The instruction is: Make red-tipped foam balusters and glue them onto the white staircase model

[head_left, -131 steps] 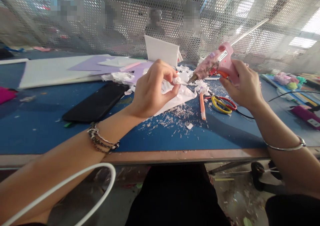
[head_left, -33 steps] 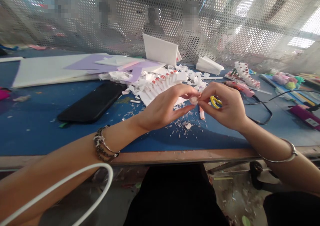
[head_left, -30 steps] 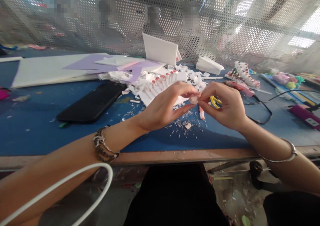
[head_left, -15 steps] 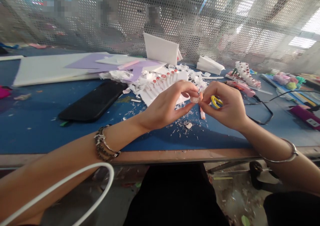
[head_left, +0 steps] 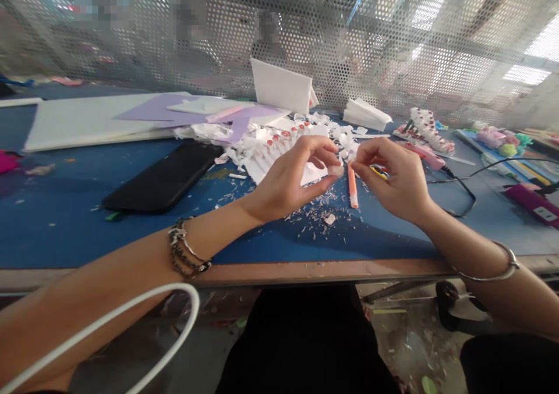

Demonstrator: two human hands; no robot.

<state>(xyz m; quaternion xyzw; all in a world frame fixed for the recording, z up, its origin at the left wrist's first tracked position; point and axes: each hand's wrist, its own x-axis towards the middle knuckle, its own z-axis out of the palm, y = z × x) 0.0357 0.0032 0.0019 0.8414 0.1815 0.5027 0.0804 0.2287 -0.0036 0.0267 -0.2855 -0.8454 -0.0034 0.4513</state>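
My left hand [head_left: 283, 187] pinches 1 white piece [head_left: 335, 171]; right hand [head_left: 395, 178], fingertips together, contents unclear. Likely adjusting it; next needs steadiness.

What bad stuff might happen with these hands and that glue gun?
The left hand pinches a small white piece, which might slip and get lost among the white scraps.
The pink glue gun lies just behind the right hand; if it's hot, it might burn a knuckle.
Its black cord loops close by, so it might get snagged.
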